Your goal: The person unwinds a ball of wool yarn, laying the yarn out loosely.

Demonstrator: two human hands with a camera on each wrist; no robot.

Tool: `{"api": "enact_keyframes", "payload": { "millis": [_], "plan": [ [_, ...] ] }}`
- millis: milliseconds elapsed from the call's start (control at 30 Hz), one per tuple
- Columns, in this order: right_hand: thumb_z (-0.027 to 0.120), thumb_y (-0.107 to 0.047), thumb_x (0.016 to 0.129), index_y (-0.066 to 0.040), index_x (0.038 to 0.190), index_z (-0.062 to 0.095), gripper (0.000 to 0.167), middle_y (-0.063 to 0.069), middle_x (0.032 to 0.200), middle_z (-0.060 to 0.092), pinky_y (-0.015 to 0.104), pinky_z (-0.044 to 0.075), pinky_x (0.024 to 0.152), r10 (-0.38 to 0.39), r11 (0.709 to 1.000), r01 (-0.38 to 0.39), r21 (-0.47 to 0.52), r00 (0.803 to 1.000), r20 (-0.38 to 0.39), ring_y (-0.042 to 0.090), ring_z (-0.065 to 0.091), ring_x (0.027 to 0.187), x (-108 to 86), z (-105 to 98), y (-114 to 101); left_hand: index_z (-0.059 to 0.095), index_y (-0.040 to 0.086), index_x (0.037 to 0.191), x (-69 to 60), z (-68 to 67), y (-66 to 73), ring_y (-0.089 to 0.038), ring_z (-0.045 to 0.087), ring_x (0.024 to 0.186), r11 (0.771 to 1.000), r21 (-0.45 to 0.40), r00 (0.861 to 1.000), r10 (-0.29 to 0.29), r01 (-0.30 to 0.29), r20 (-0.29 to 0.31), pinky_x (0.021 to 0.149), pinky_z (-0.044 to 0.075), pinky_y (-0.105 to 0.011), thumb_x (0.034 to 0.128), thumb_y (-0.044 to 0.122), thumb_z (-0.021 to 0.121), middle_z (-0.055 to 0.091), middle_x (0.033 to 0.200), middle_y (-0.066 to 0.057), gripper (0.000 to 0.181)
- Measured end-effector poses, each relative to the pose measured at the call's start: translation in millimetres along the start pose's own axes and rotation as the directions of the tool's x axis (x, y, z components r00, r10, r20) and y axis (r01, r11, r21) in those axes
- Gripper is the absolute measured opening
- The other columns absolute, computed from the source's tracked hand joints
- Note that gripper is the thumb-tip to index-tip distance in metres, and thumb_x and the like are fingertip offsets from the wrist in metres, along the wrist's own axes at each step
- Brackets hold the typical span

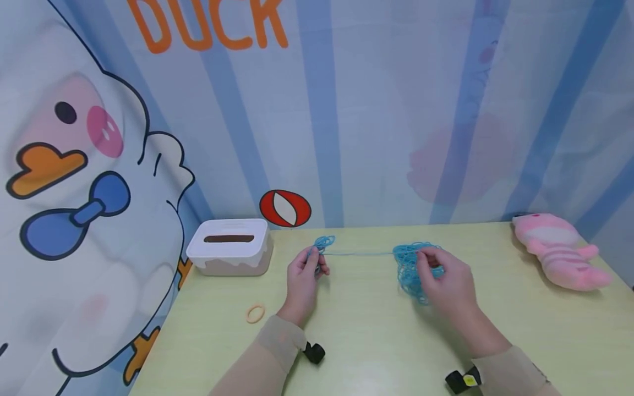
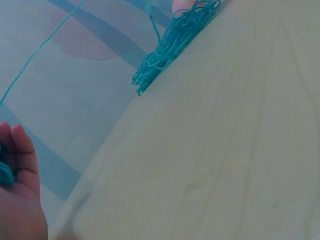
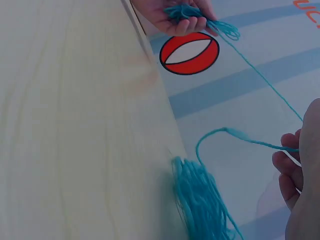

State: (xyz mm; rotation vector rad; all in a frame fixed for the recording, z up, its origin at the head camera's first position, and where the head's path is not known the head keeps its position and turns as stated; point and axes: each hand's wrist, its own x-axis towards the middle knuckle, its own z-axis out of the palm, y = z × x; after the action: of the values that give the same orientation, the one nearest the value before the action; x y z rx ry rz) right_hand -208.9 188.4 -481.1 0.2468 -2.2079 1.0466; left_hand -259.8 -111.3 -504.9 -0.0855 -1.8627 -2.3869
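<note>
My left hand (image 1: 303, 280) grips a small gathered bundle of blue yarn (image 1: 324, 242), whose loops poke out above the fingers. From that bundle a single strand (image 1: 359, 254) runs straight across to my right hand (image 1: 448, 280), which pinches it between thumb and fingertips. Close by the right hand is a larger loose heap of blue yarn (image 1: 410, 275), partly hidden behind the fingers in the head view. The right wrist view shows this heap (image 3: 200, 200) on the table, with a strand rising from it to the right hand's fingers.
A white and grey tissue box (image 1: 230, 247) stands at the table's back left. An orange ring (image 1: 255, 313) lies left of the left forearm. At the far right rests a pink plush toy (image 1: 559, 253). Behind the table hangs a blue striped curtain (image 1: 376, 137) with a duck print.
</note>
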Motion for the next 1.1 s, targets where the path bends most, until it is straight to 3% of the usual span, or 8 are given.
{"api": "enact_keyframes", "payload": {
  "millis": [233, 367, 600, 667, 800, 867, 967, 1100],
  "plan": [
    [0.066, -0.024, 0.108, -0.005, 0.121, 0.080, 0.026, 0.010, 0.102, 0.082, 0.029, 0.059, 0.077, 0.172, 0.972, -0.142, -0.185, 0.972, 0.157, 0.025, 0.074, 0.091, 5.6, -36.0, 16.8, 0.069, 0.008, 0.106, -0.1, 0.3, 0.5, -0.014, 0.064, 0.082, 0.999, -0.021, 1.000, 0.028, -0.027, 0.006, 0.080, 0.060, -0.024, 0.1167, 0.023, 0.055, 0.063, 0.093, -0.003, 0.024],
    [0.064, -0.028, 0.110, -0.004, 0.126, 0.079, 0.033, 0.017, 0.114, 0.080, 0.052, 0.063, 0.081, 0.256, 0.945, -0.183, -0.273, 0.930, 0.263, 0.035, 0.075, 0.098, 6.5, -50.4, 27.0, 0.069, 0.008, 0.106, -0.3, 1.7, 1.2, -0.014, 0.064, 0.082, 0.998, -0.046, 0.999, 0.032, -0.032, 0.008, 0.080, 0.060, -0.024, 0.1164, 0.021, 0.056, 0.064, 0.092, -0.002, 0.022],
    [0.063, -0.025, 0.107, 0.002, 0.129, 0.078, 0.037, 0.036, 0.134, 0.068, 0.067, 0.057, 0.093, 0.358, 0.894, -0.196, -0.402, 0.853, 0.380, 0.056, 0.066, 0.117, 6.1, -55.5, 36.3, 0.071, 0.011, 0.106, -0.5, 3.2, -0.8, -0.013, 0.066, 0.082, 0.998, -0.059, 0.999, 0.013, -0.011, 0.034, 0.077, 0.058, -0.022, 0.1162, 0.023, 0.056, 0.066, 0.092, -0.001, 0.022],
    [0.062, -0.021, 0.106, 0.004, 0.132, 0.075, 0.038, 0.037, 0.138, 0.064, 0.072, 0.052, 0.102, 0.326, 0.908, -0.184, -0.375, 0.875, 0.358, 0.060, 0.059, 0.127, 3.9, -45.9, 30.0, 0.070, 0.010, 0.105, -1.1, 3.1, -1.1, -0.013, 0.065, 0.082, 0.996, -0.093, 0.998, 0.021, -0.016, 0.054, 0.078, 0.059, -0.023, 0.1163, 0.021, 0.055, 0.065, 0.092, -0.001, 0.022],
    [0.064, -0.005, 0.098, 0.006, 0.127, 0.076, 0.033, 0.032, 0.136, 0.067, 0.070, 0.050, 0.109, 0.089, 0.976, -0.045, -0.211, 0.975, 0.205, 0.057, 0.058, 0.131, -2.0, -11.5, 7.7, 0.069, 0.010, 0.104, -2.0, 2.3, 0.8, -0.014, 0.063, 0.082, 0.988, -0.152, 0.995, 0.043, -0.028, 0.094, 0.079, 0.059, -0.024, 0.1160, 0.018, 0.054, 0.065, 0.091, -0.001, 0.021],
    [0.067, -0.002, 0.097, 0.004, 0.125, 0.077, 0.031, 0.027, 0.133, 0.072, 0.067, 0.054, 0.109, -0.040, 0.987, 0.065, -0.145, 0.985, 0.170, 0.052, 0.064, 0.130, -5.3, 7.8, -5.4, 0.069, 0.010, 0.105, -2.4, 2.4, 1.6, -0.014, 0.062, 0.082, 0.987, -0.162, 0.993, 0.042, -0.023, 0.113, 0.079, 0.060, -0.024, 0.1160, 0.019, 0.054, 0.065, 0.091, -0.001, 0.021],
    [0.068, -0.008, 0.103, -0.001, 0.137, 0.073, 0.035, 0.020, 0.140, 0.073, 0.063, 0.057, 0.110, -0.102, 0.990, 0.126, -0.068, 0.953, 0.287, 0.045, 0.067, 0.135, -9.6, 34.1, -29.3, 0.070, 0.011, 0.105, -2.4, 3.0, 1.4, -0.014, 0.063, 0.083, 0.985, -0.172, 0.991, 0.030, -0.008, 0.128, 0.081, 0.061, -0.025, 0.1162, 0.020, 0.055, 0.065, 0.092, -0.001, 0.021],
    [0.064, -0.027, 0.112, -0.004, 0.157, 0.058, 0.051, 0.014, 0.153, 0.068, 0.058, 0.051, 0.121, -0.018, 1.000, 0.027, -0.008, 0.845, 0.535, 0.039, 0.062, 0.147, -12.6, 68.8, -55.0, 0.070, 0.010, 0.106, -2.1, 3.5, -0.4, -0.014, 0.064, 0.083, 0.983, -0.186, 0.992, 0.027, -0.003, 0.125, 0.083, 0.062, -0.025, 0.1162, 0.019, 0.055, 0.065, 0.092, -0.001, 0.020]
  ]
}}
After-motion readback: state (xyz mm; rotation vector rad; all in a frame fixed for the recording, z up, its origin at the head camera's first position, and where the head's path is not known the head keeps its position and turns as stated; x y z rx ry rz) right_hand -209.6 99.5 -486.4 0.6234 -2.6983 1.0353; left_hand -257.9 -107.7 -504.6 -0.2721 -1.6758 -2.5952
